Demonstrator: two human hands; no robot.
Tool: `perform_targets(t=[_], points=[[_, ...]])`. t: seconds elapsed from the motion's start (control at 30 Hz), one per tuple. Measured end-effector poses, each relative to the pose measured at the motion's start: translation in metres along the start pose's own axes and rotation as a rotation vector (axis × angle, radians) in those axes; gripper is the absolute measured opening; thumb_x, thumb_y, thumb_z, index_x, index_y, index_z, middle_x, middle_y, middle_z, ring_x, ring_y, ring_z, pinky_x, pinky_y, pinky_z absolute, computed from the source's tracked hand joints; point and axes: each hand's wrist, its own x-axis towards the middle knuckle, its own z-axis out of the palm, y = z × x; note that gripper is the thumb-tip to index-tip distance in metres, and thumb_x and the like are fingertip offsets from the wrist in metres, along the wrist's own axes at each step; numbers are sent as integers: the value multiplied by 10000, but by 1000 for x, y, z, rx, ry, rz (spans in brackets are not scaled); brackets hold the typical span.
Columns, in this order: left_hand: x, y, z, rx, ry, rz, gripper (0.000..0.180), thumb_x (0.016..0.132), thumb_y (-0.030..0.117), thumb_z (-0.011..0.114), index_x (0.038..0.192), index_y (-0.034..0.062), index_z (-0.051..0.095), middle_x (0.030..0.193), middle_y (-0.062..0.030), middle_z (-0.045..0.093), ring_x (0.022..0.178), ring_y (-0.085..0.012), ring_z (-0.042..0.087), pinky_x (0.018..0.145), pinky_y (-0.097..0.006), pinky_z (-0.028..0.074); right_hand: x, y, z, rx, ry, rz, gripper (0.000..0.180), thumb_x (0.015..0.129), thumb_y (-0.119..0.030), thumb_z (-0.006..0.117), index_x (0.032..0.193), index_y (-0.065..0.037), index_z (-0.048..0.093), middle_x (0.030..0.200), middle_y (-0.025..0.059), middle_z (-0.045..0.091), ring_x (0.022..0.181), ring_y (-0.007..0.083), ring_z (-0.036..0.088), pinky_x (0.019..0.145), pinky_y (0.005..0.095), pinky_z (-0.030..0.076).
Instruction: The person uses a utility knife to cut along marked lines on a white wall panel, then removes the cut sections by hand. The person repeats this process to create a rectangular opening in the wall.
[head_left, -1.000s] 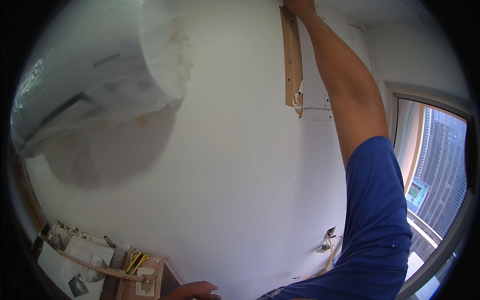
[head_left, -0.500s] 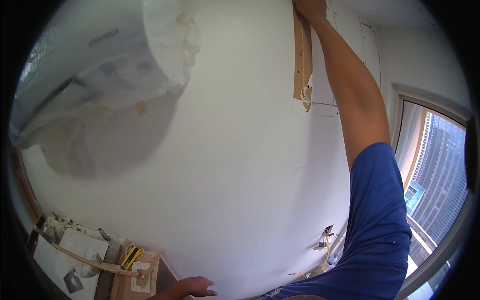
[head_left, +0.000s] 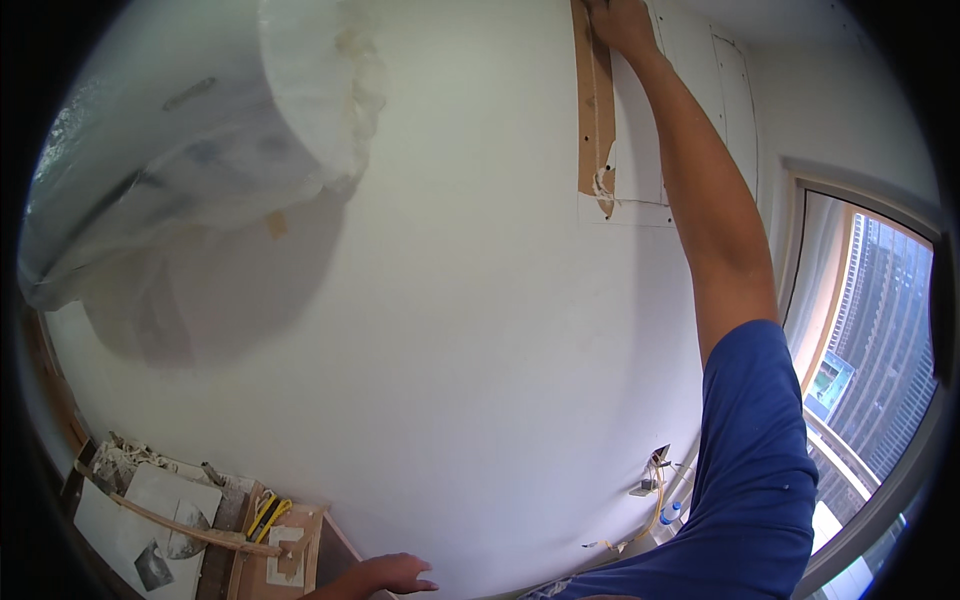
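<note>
Above and right of centre, the right hand [head_left: 624,25] curls at the brown strip [head_left: 595,110] on the wall [head_left: 460,300]; I cannot tell whether it grips anything. Lower centre, the left hand [head_left: 399,573] hangs part-open.

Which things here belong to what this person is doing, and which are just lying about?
Seemingly in use:
brown strip, right hand at its upper part
white wall, left hand low in front

Seemingly lying about, untouched by either hand:
yellow-and-black tool
curved wooden stick
bottle
</note>
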Motion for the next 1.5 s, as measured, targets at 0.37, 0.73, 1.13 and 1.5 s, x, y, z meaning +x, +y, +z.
perform_targets(t=[0.37,0.73,1.13,1.5], points=[[0,3,3,16,68,40,692,1005,584,575,1391,11,613,1356,-243,653,1280,-421,600,1089,-496,483,29,25,10,-221,-131,-194,299,978,-161,553,1126,45,712,1185,306,688,1103,477,668,960,507,537],[-23,19,7,-54,98,-20,696,1000,544,604,1425,-6,587,1403,-253,621,1314,-418,581,1117,-476,462,-137,-73,-59,154,-69,-62,162,964,-59,575,1057,47,657,1049,222,682,988,354,669,875,444,527],[-14,23,-4,-75,93,18,618,985,525,615,1313,2,638,1346,-238,645,1257,-416,611,1062,-482,488,-289,-63,-59,-156,-75,-137,209,910,-45,719,1119,-49,722,1149,97,684,1069,303,619,941,438,452],[-17,35,-10,-68,45,-10,624,974,502,645,1330,-10,639,1322,-250,661,1219,-426,635,1040,-492,505,-283,-67,-52,-324,-133,-190,164,992,-83,660,1155,-69,657,1093,72,651,1006,272,618,909,419,448]])
